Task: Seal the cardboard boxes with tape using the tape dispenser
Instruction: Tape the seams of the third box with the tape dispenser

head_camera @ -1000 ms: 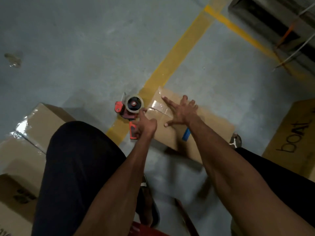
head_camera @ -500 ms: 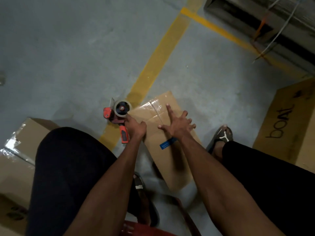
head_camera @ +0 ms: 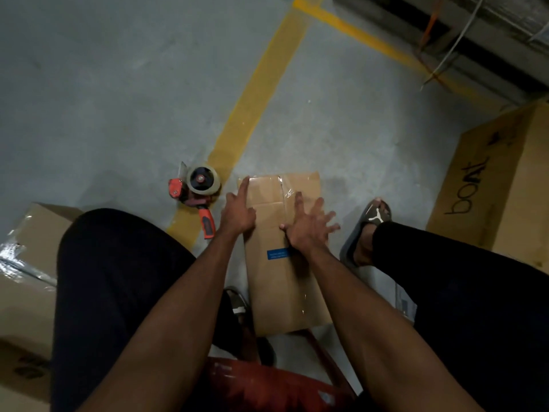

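While hands (head_camera: 237, 212) steady it, box (head_camera: 285, 281) points fwd.

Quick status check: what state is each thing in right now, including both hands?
cardboard box: lying on the floor, flaps closed, clear tape over the far end seam
tape dispenser: set down on the floor, nobody holding it
left hand: open, index finger stretched along the box's left edge
right hand: open, fingers spread, pressing on the box top

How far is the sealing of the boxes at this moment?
Done: clear tape shines across the far end of the small box. In hand: left hand and right hand lie flat on it, while the tape dispenser lies ungripped on the floor. Left: whether its other seams need tape cannot be seen.
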A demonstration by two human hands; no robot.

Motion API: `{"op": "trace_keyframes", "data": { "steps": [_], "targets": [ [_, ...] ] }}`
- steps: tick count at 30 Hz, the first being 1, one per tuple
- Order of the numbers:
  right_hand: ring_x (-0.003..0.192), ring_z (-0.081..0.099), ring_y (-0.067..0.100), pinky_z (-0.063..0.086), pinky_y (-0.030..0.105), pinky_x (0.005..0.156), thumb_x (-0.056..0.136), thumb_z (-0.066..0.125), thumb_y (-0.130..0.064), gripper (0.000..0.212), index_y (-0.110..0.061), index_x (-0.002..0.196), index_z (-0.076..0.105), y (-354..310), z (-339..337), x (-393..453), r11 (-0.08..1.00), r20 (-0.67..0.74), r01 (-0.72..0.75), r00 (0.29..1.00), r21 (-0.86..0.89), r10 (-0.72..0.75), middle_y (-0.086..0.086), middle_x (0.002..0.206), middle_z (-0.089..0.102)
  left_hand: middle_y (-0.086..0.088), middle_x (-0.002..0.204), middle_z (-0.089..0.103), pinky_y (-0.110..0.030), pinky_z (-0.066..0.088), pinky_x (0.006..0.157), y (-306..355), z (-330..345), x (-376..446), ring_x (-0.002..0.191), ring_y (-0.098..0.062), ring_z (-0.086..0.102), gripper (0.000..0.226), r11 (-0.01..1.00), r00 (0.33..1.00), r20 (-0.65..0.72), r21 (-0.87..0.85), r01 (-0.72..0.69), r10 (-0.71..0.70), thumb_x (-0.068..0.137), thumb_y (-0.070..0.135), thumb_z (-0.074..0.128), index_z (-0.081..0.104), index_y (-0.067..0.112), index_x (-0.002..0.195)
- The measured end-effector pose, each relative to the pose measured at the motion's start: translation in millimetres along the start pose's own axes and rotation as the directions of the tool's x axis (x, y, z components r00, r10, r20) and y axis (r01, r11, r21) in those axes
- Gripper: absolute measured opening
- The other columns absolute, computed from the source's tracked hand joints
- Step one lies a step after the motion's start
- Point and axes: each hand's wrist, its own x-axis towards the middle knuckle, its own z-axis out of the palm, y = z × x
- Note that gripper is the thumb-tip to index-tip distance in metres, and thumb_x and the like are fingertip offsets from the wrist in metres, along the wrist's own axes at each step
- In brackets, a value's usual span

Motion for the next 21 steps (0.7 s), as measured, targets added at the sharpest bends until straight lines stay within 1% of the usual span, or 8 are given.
{"op": "trace_keyframes", "data": {
  "steps": [2,4,6,9,13,16,19,21],
  "targets": [
    [0.151,0.005,0.054,0.013,0.074,0.115,0.091,0.066,-0.038,0.097,-0.041,0.161,-0.001,-19,-4,-1,0.98,0.005,0.196,0.981,-0.047,-0.196,0.008,0.17,-0.003,-0.023,0.125,0.046,-0.048,0.048,0.097,-3,2,2,0.107,-0.048,0.057,0.086,1.0,1.0,-0.022,-0.005,-0.003,0.003,0.089,0.021,0.061,0.013,0.04,0.159],
    [0.155,0.003,0.044,0.014,0.074,0.116,0.091,0.066,-0.031,0.092,-0.039,0.162,0.007,-41,-4,-1,0.925,0.028,0.38,0.925,-0.028,-0.379,0.002,0.171,0.001,-0.019,0.126,0.053,-0.047,0.05,0.096,-3,3,2,0.108,-0.043,0.06,0.084,0.993,0.998,-0.065,-0.118,0.015,-0.023,0.088,0.022,0.061,0.015,0.038,0.157],
    [0.157,0.001,0.038,0.017,0.074,0.115,0.092,0.068,-0.036,0.09,-0.038,0.162,0.01,-63,1,-1,0.896,0.077,0.442,0.893,0.03,-0.443,-0.001,0.172,0.0,-0.014,0.119,0.064,-0.046,0.053,0.092,-14,10,9,0.103,-0.035,0.064,0.076,0.929,0.978,-0.122,-0.353,0.115,-0.167,0.088,0.026,0.058,0.022,0.031,0.155],
    [0.156,-0.012,0.04,0.02,0.072,0.117,0.093,0.073,-0.029,0.103,-0.033,0.163,-0.003,-83,17,-2,0.907,0.167,0.421,0.894,0.003,-0.416,-0.002,0.17,-0.018,-0.018,0.127,0.062,-0.049,0.051,0.099,-38,16,19,0.113,-0.038,0.061,0.069,0.768,0.865,-0.183,-0.568,0.295,-0.467,0.08,0.038,0.055,0.041,0.02,0.145],
    [0.154,-0.017,0.044,0.019,0.074,0.115,0.091,0.077,-0.026,0.114,-0.032,0.162,-0.011,-85,26,6,0.908,0.201,0.416,0.893,-0.035,-0.402,0.0,0.168,-0.027,-0.025,0.139,0.044,-0.041,0.043,0.1,-51,11,26,0.125,-0.044,0.047,0.059,0.733,0.724,-0.194,-0.369,0.572,-0.662,0.087,0.016,0.063,0.043,0.003,0.141],
    [0.153,-0.018,0.045,0.017,0.074,0.114,0.088,0.079,-0.029,0.118,-0.031,0.162,-0.014,-87,27,11,0.905,0.239,0.422,0.885,-0.051,-0.4,0.001,0.167,-0.029,-0.022,0.145,0.035,-0.045,0.04,0.103,-56,11,37,0.131,-0.042,0.04,0.068,0.664,0.644,-0.174,-0.283,0.692,-0.745,0.084,0.024,0.07,0.038,0.007,0.142],
    [0.152,-0.019,0.047,0.017,0.076,0.114,0.089,0.079,-0.026,0.119,-0.03,0.161,-0.016,-89,31,13,0.908,0.232,0.414,0.891,-0.066,-0.389,0.002,0.166,-0.031,-0.018,0.146,0.037,-0.049,0.039,0.108,-71,16,62,0.134,-0.039,0.04,0.078,0.617,0.62,-0.089,-0.283,0.734,-0.779,0.081,0.037,0.072,0.036,0.011,0.146],
    [0.151,-0.021,0.048,0.012,0.075,0.113,0.09,0.077,-0.028,0.118,-0.029,0.161,-0.017,-88,31,14,0.906,0.235,0.421,0.886,-0.05,-0.399,0.004,0.166,-0.031,-0.017,0.141,0.045,-0.056,0.047,0.101,-96,24,83,0.127,-0.041,0.047,0.072,0.577,0.604,-0.024,-0.327,0.748,-0.797,0.078,0.041,0.068,0.045,0.012,0.141]
  ]
}}
